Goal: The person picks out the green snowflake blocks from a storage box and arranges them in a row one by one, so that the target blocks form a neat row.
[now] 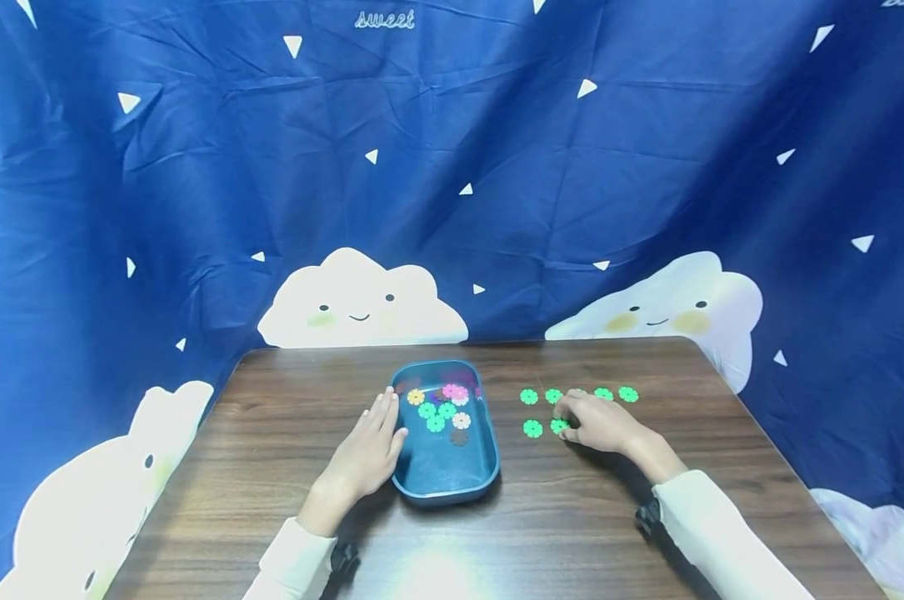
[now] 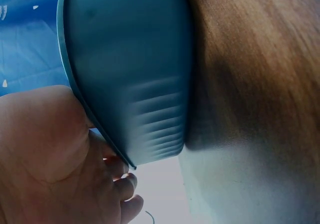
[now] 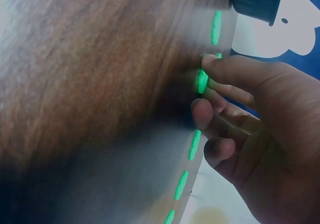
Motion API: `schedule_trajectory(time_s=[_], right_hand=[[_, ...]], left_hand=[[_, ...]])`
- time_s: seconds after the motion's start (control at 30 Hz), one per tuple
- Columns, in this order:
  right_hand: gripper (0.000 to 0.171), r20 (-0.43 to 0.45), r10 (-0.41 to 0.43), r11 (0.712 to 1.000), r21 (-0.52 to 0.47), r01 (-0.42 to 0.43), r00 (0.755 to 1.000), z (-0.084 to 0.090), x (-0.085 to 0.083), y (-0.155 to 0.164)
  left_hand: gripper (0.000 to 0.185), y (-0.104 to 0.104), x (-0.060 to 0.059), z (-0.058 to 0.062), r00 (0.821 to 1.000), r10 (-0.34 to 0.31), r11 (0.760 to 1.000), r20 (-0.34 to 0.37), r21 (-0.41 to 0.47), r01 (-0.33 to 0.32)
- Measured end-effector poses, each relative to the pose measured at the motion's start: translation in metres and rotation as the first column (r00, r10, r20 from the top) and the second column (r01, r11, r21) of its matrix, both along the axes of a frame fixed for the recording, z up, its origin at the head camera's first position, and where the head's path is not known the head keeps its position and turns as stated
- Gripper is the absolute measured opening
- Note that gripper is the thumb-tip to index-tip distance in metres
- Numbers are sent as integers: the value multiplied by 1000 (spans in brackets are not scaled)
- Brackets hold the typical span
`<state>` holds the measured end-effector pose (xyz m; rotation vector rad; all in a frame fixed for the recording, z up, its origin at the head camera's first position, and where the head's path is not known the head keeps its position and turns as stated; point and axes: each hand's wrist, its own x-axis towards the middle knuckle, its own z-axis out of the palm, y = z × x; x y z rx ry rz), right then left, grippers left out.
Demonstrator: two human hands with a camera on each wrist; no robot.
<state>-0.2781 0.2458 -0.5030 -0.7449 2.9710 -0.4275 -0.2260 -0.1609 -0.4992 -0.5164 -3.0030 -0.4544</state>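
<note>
Wooden table [image 1: 556, 517] carries everything, its brown grain backed by a blue cloud-printed cloth [image 1: 197, 208]. Near its middle sits a teal tray [image 1: 481, 479] holding loose flower discs [image 1: 442, 408] in pink, yellow and green. Flat against the tray's left wall rests the left hand [image 1: 367, 454], fingers straight, seemingly to steady it. Right of the tray, green flower discs [image 1: 532, 428] lie in two rows, apparently sorted by colour; the right hand [image 1: 597, 421] pinches one of them with curled fingertips [image 3: 211, 60].
</note>
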Motion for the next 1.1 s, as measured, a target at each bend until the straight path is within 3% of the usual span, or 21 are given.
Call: schedule_trajectory(time_s=[0.47, 0.73, 0.93, 1.1], right_hand=[[16, 8, 9, 999, -47, -8, 1000, 5, -6, 1], [4, -15, -6, 997, -73, 5, 1000, 34, -21, -20], [9, -79, 59, 996, -55, -63, 995, 54, -30, -49], [6, -97, 106, 993, -31, -110, 990, 67, -35, -79]], left_hand=[[63, -1, -3, -5, 1000, -18, 1000, -26, 14, 18], [62, -1, -2, -3, 1000, -11, 1000, -23, 12, 11], [62, -1, 0, 2, 1000, -7, 1000, -12, 5, 7], [62, -2, -3, -2, 1000, -10, 1000, -7, 6, 10]])
